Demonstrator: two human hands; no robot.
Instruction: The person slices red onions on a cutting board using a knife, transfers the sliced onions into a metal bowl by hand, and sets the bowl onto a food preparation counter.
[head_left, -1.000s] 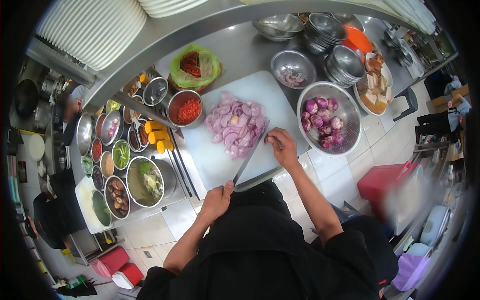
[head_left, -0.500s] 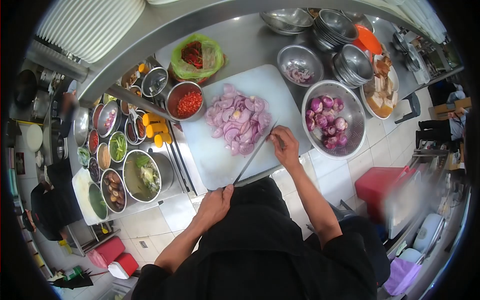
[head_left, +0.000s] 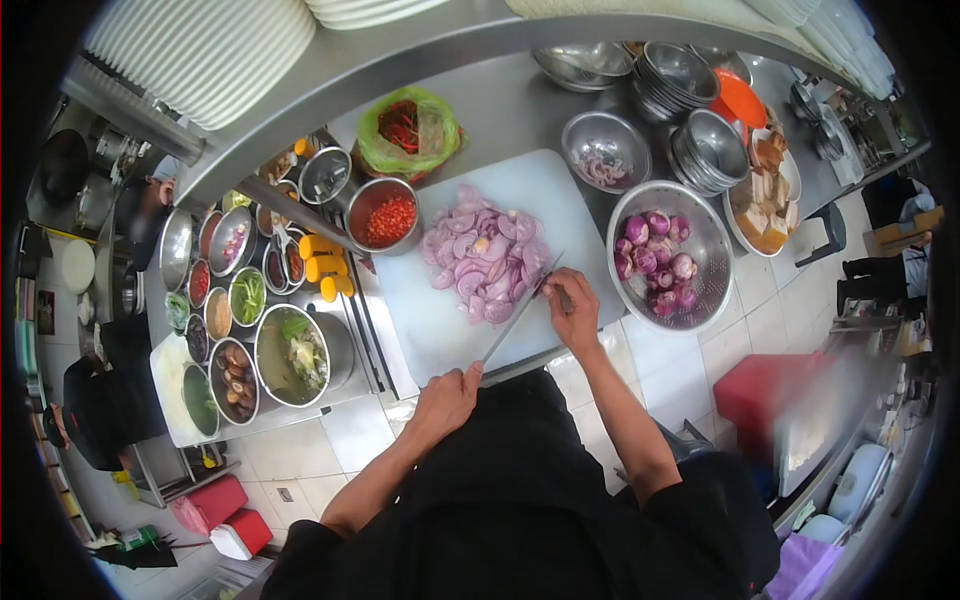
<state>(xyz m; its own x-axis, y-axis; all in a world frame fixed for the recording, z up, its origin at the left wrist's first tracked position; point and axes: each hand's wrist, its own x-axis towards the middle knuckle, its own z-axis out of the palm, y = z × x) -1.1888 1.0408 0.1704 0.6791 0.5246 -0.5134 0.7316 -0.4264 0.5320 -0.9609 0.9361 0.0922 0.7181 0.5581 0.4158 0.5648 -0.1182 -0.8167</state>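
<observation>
I take the middle of the white cutting board as the centre of the clock, with 12 o'clock at the top of my view. At this centre lies a loose heap of sliced purple onion, many thin rings and curved pieces. My left hand is between 6 and 7 o'clock, at the near edge of the board, and its fingers are wrapped around the end of the knife; the handle is hidden inside my grip. The blade points slantwise from this hand toward 1 o'clock, and it passes along the 4 o'clock side of the heap. My right hand is at 4 o'clock, with the fingers bent and their tips drawn close to the blade. Something small and dark is at these fingertips, but I cannot tell if I pinch it, nor if I touch the steel. At 3 o'clock, just beside the board, a perforated colander holds whole purple onions. Between 1 and 2 o'clock stands a metal bowl with some onion slices inside. A metal pot of red chopped pieces is at 10 o'clock, and behind it, at 11 o'clock, I see a green plastic bag. Farther away, at 8 o'clock, a bigger pot contains liquid and green leaves
</observation>
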